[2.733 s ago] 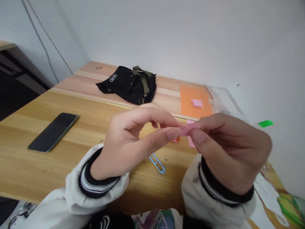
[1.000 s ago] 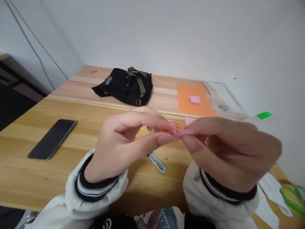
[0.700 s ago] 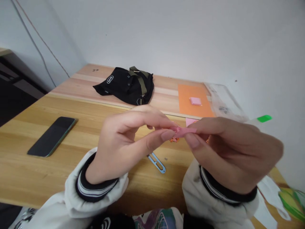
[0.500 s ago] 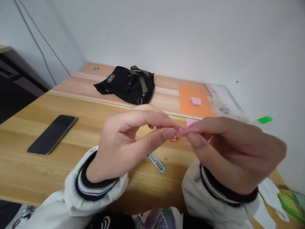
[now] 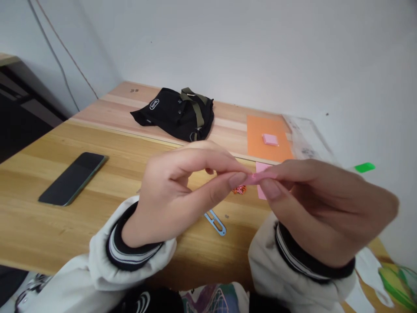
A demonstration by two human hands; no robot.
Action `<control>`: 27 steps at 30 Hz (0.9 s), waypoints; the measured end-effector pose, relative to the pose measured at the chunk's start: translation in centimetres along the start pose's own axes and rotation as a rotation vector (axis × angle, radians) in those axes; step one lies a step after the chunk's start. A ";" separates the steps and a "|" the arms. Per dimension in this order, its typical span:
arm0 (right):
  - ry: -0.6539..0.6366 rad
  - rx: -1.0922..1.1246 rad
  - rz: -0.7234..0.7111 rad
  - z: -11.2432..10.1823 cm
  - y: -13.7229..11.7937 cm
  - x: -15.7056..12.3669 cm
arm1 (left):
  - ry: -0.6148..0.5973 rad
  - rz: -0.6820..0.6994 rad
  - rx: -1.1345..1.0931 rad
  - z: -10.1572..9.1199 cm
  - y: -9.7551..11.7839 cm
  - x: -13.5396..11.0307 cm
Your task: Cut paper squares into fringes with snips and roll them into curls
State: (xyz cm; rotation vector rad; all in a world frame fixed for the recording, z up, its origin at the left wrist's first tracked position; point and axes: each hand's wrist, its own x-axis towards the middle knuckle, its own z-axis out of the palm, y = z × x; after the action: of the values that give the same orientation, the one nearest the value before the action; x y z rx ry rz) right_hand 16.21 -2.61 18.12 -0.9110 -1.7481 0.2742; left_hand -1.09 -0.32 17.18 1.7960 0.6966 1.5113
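Note:
A narrow pink paper strip is stretched between my two hands above the table. Thumb and forefinger of my left hand pinch its left end. The right end is pinched the same way by my right hand; most of the strip lies hidden under the fingertips. Behind and below it are a small heap of orange and pink bits and a pink sheet of paper, partly covered by my right hand. A light blue utility knife lies on the table below my left hand.
A phone lies at the left of the wooden table. Farther back are a black bag, an orange sheet with a pink pad on it, and a clear plastic bag. A green-tipped object sits at the right.
Both hands have shifted slightly to the right in view, with the pink strip still pinched between them. The strip looks narrower now, and more of the pink sheet behind shows.

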 end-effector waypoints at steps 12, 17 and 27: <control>0.025 -0.049 -0.011 0.1 0.1 -0.4 | -0.006 0.062 -0.011 0.2 0.2 -0.1; 0.008 -0.043 -0.032 0.0 0.1 -0.1 | -0.010 0.072 -0.001 0.1 0.1 0.0; 0.036 -0.021 -0.068 0.0 0.0 0.0 | -0.055 0.169 0.058 -0.4 -0.3 0.1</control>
State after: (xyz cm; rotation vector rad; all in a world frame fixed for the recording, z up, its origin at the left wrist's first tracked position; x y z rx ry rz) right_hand 16.21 -2.58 18.10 -0.8651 -1.7479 0.1939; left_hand -1.44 0.06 17.04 1.9747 0.5797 1.5576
